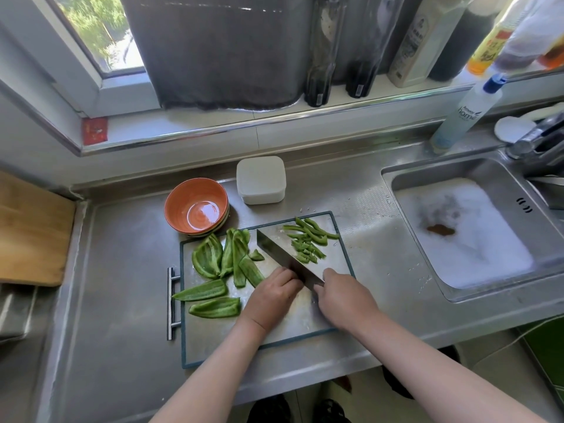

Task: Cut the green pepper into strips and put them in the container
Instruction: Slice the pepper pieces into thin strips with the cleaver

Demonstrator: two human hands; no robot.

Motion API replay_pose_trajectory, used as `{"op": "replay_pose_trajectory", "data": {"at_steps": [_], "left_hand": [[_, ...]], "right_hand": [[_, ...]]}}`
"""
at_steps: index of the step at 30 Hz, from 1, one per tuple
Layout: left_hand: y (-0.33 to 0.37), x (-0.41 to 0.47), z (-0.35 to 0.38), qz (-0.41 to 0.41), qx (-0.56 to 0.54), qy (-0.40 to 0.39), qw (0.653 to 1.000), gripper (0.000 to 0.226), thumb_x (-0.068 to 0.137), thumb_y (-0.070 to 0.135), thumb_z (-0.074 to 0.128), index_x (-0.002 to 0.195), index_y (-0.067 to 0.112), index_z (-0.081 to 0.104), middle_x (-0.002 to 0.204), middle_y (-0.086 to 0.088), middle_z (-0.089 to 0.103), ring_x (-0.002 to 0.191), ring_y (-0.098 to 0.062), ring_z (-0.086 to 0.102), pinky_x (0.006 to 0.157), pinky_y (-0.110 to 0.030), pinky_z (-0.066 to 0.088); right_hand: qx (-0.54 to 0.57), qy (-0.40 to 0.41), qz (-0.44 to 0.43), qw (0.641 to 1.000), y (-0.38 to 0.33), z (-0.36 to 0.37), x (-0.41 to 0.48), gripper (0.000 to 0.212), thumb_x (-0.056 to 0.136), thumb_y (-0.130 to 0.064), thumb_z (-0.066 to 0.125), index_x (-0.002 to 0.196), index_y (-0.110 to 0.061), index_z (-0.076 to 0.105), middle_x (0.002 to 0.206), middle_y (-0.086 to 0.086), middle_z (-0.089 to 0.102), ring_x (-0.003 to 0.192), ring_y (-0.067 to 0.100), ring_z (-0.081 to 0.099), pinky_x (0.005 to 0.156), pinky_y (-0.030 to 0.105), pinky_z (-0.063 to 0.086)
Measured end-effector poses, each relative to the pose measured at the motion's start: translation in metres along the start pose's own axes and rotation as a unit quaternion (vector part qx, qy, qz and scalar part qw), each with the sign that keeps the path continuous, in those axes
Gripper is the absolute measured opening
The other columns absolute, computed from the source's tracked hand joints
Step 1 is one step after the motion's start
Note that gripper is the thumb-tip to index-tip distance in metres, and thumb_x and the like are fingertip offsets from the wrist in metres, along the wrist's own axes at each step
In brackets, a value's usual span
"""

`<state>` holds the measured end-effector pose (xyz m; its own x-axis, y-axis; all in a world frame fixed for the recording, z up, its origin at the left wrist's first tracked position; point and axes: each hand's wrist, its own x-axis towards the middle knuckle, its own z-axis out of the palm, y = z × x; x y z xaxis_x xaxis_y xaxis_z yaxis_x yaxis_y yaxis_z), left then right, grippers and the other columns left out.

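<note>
My right hand (345, 296) grips the broad steel cleaver (283, 254). My left hand (270, 296) curls against the blade, and I can't tell what it pins. Best to keep the knuckles guiding for thin slices. On the grey teal-rimmed cutting board (305, 319), halved green pepper pieces (219, 264) lie along the left edge and cut strips (308, 241) at the far right corner. The white lidded square container (261, 180) sits beyond.

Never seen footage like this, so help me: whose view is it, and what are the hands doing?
There is no machine: a person wears a wide-angle camera on the head, looking down at their bare hands. The right hand grips a broad steel knife; the left hand rests curled beside its blade. On the dark-rimmed metal cutting board lie large green pepper pieces and thin green pepper strips. Behind stand an orange ceramic bowl and a white square lidded container.
</note>
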<state>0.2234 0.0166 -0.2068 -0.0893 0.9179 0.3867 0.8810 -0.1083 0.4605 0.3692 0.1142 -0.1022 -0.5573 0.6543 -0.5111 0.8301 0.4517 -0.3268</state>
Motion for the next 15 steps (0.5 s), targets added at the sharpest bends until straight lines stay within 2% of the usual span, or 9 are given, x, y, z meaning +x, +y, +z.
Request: {"op": "replay_pose_trajectory", "data": {"at_steps": [7, 12, 15], "left_hand": [[0.006, 0.001, 0.003, -0.045, -0.019, 0.032, 0.998, 0.002, 0.087, 0.004, 0.072, 0.086, 0.006, 0.072, 0.09, -0.005, 0.065, 0.082, -0.023, 0.059, 0.069, -0.033, 0.053], [0.0, 0.001, 0.001, -0.014, -0.004, 0.012, 1.0, 0.014, 0.096, 0.012, 0.063, 0.086, 0.005, 0.07, 0.091, -0.007, 0.063, 0.082, -0.025, 0.058, 0.072, -0.032, 0.051], [0.003, 0.003, 0.0, -0.047, -0.011, 0.006, 0.999, 0.011, 0.094, 0.012, 0.064, 0.086, 0.006, 0.069, 0.09, -0.006, 0.062, 0.083, -0.025, 0.057, 0.072, -0.034, 0.051]], "right_hand": [[-0.023, 0.012, -0.008, 1.0, 0.012, 0.001, -0.009, 0.018, 0.104, -0.034, 0.041, 0.095, -0.019, 0.04, 0.102, 0.008, 0.067, 0.091, 0.031, 0.062, 0.065, 0.034, 0.037], [-0.014, 0.035, -0.015, 0.999, 0.003, -0.002, 0.006, 0.019, 0.105, -0.035, 0.04, 0.096, -0.018, 0.04, 0.103, 0.01, 0.067, 0.092, 0.033, 0.061, 0.066, 0.035, 0.037], [0.009, 0.038, -0.018, 0.999, 0.0, -0.005, 0.012, 0.021, 0.104, -0.038, 0.042, 0.097, -0.018, 0.042, 0.103, 0.008, 0.067, 0.095, 0.033, 0.061, 0.068, 0.035, 0.037]]}}
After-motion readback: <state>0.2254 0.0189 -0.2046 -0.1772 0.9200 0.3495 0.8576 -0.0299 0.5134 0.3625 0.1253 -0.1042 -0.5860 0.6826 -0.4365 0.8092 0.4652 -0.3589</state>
